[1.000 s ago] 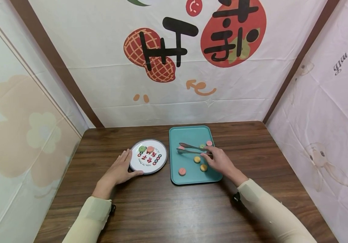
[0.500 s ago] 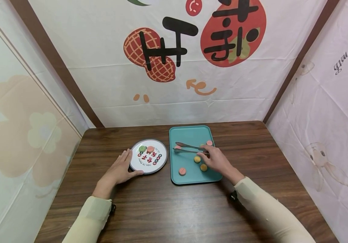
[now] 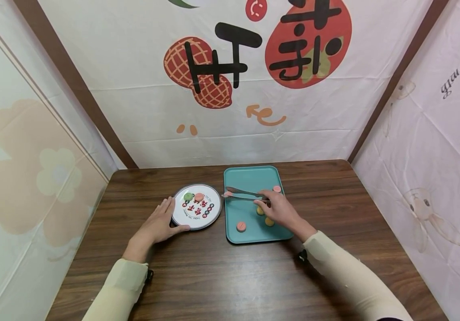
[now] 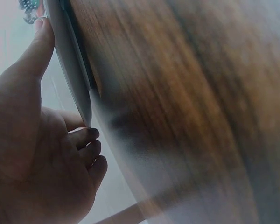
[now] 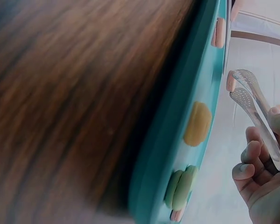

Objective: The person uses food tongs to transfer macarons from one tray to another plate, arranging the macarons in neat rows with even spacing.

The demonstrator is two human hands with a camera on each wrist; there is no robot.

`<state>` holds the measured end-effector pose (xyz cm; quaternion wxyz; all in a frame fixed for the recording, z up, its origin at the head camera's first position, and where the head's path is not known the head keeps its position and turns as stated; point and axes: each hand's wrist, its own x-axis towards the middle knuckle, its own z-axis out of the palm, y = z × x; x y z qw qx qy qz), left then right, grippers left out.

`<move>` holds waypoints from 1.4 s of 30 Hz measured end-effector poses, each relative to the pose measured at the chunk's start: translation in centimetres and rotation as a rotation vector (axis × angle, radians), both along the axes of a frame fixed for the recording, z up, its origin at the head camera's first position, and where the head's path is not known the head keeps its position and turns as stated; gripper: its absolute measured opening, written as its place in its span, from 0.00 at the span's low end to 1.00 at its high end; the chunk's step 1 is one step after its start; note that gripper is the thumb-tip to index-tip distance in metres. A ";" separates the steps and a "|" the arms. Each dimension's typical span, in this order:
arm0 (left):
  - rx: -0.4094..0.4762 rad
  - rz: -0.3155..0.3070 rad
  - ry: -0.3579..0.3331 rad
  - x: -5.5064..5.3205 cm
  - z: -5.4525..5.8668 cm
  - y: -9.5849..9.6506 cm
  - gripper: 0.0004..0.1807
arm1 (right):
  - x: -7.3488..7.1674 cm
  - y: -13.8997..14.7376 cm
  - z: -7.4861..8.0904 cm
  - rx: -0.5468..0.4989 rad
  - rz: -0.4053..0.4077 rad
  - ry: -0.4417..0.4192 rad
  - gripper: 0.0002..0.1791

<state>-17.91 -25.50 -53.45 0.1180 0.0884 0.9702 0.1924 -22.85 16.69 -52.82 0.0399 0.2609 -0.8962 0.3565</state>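
Note:
My left hand (image 3: 158, 224) rests against the rim of a round white plate (image 3: 213, 214) with red print, thumb and fingers spread along its edge. On the plate lie a green macaron (image 3: 188, 196) and a pink macaron (image 3: 199, 197). Above the teal tray (image 3: 250, 176), my right hand (image 3: 279, 208) grips metal tongs (image 5: 256, 112). Between the tongs' perforated tips is another pink macaron (image 5: 231, 81), raised near the tray's left edge. Two yellow macarons, partly behind my right hand in the head view, lie on the tray.
A pink macaron (image 3: 241, 226) lies at the tray's front left, another (image 3: 277, 189) at its right edge. The right wrist view also has a green macaron (image 5: 182, 186) on the tray. Wood-grain table (image 3: 213, 276) extends in front; a printed cloth (image 3: 141, 116) hangs behind.
My right hand and the tongs have moved left over the tray, carrying the pink macaron to the tray's left edge beside the plate. My left hand and the plate have stayed put.

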 end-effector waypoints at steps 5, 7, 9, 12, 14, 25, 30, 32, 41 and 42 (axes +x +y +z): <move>-0.004 0.000 -0.003 0.0 -0.1 0.0 0.68 | -0.1 -0.7 0.1 -0.020 0.024 0.002 0.23; -0.002 -0.002 0.000 0.0 0.0 0.0 0.68 | -0.2 -1.0 0.1 -0.023 0.032 0.001 0.22; 0.001 -0.005 0.002 0.0 0.0 0.0 0.68 | -0.2 -1.3 0.2 -0.018 0.037 -0.002 0.22; 0.003 -0.007 0.002 0.0 0.1 0.0 0.67 | -0.2 -1.6 0.3 0.005 0.038 0.001 0.22; 0.000 -0.008 0.001 0.0 0.1 0.0 0.68 | -0.3 -1.9 0.3 0.020 0.040 0.007 0.23; 0.003 -0.007 0.002 -0.1 0.0 -0.1 0.68 | -0.4 -3.4 0.7 0.060 0.064 0.022 0.22; 0.006 -0.004 0.005 -0.1 -0.2 -0.1 0.69 | -0.5 -3.8 0.5 0.063 0.073 0.027 0.22; 0.007 -0.004 0.007 -0.1 -0.2 -0.1 0.69 | -0.5 -4.0 0.4 0.070 0.071 0.027 0.22; 0.006 0.000 0.007 -0.1 -0.2 0.0 0.69 | -0.7 -4.8 0.6 0.111 0.076 0.017 0.21; 0.005 0.001 0.007 -0.1 -0.2 0.0 0.69 | -0.7 -4.8 0.6 0.110 0.080 0.016 0.21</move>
